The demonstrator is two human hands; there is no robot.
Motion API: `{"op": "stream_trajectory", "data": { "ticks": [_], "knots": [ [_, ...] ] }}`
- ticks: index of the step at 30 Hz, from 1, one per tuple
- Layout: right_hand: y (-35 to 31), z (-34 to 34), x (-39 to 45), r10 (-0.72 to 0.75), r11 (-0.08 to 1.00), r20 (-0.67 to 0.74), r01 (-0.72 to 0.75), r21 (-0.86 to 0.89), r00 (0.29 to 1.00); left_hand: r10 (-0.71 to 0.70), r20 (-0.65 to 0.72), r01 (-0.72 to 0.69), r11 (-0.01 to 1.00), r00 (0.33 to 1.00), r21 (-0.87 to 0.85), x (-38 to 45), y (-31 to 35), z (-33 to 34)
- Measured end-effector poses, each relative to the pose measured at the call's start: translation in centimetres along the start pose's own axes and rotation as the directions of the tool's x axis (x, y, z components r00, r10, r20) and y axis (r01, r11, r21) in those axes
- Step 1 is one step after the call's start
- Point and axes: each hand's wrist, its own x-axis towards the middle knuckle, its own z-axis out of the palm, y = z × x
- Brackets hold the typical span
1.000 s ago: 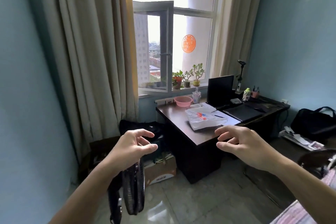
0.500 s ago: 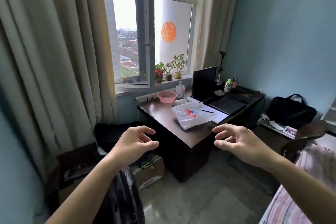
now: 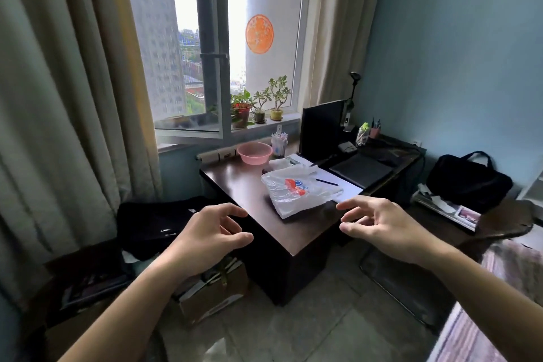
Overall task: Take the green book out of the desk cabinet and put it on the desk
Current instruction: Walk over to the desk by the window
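Observation:
A dark wooden desk (image 3: 244,182) stands under the window, its near corner pointing at me. The cabinet part (image 3: 293,270) below that corner shows only dark closed sides. No green book is visible. My left hand (image 3: 205,238) hovers in the air before the desk's left edge, fingers curled and apart, holding nothing. My right hand (image 3: 379,223) floats over the desk's near right edge, fingers spread, also holding nothing.
On the desk lie a white plastic bag (image 3: 296,188), a pink bowl (image 3: 254,152), papers with a pen (image 3: 338,185), a black monitor (image 3: 321,126) and a laptop (image 3: 361,169). A cardboard box of books (image 3: 214,291) and black bags (image 3: 158,223) sit left of the desk.
I have come closer to the desk, which now looks larger and nearer. Both hands stay raised and empty in much the same pose.

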Motion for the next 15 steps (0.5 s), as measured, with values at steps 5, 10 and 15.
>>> {"op": "stream_trajectory", "data": {
  "ticks": [5, 10, 15],
  "knots": [
    [6.2, -3.6, 9.9, -0.07, 0.997, 0.056, 0.071, -0.016, 0.996, -0.025, -0.075, 0.035, 0.991, 0.997, 0.128, 9.5, 0.9, 3.1],
    [12.0, -6.4, 17.8, -0.102, 0.994, 0.152, 0.105, -0.017, 0.983, -0.114, -0.113, 0.129, 0.983, 0.987, 0.134, 17.4, 2.3, 7.4],
    [15.6, -8.6, 23.7, -0.128, 0.992, 0.159, 0.13, -0.001, 0.979, -0.17, -0.095, 0.173, 0.985, 0.981, 0.021, 23.5, 3.5, 12.8]
  ]
}}
